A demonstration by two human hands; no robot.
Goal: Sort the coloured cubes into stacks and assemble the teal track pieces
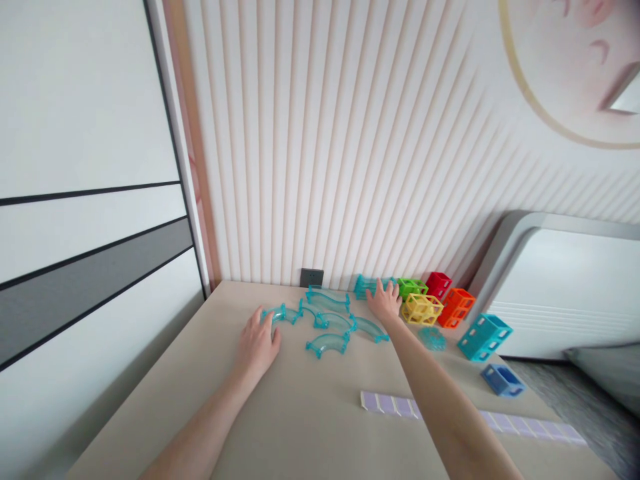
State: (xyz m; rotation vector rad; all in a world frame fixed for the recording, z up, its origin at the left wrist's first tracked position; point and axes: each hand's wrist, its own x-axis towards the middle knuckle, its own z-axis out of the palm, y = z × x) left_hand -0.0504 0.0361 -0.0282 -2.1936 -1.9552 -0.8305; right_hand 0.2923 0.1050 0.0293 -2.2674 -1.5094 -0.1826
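Note:
My left hand (257, 343) lies low over the table with its fingers apart. Its fingertips are at the left end of a curved clear-teal track piece (293, 315). My right hand (385, 301) reaches to the back with spread fingers, over a group of straight teal track pieces (366, 287) by the wall; its fingers partly cover them. Between my hands lie several more see-through teal pieces: a wavy one (327, 300) at the back, a curved one (327, 344) in front, and another curve (370, 328) toward my right wrist.
Right of my right hand stand hollow blocks: green (413, 287), yellow (423, 309), red (439, 285), orange (456, 307), teal (484, 337) and blue (503, 380). A small teal pile (433, 339) lies among them. A lilac strip (390, 404) passes under my right forearm. A ribbed wall (320, 167) rises behind.

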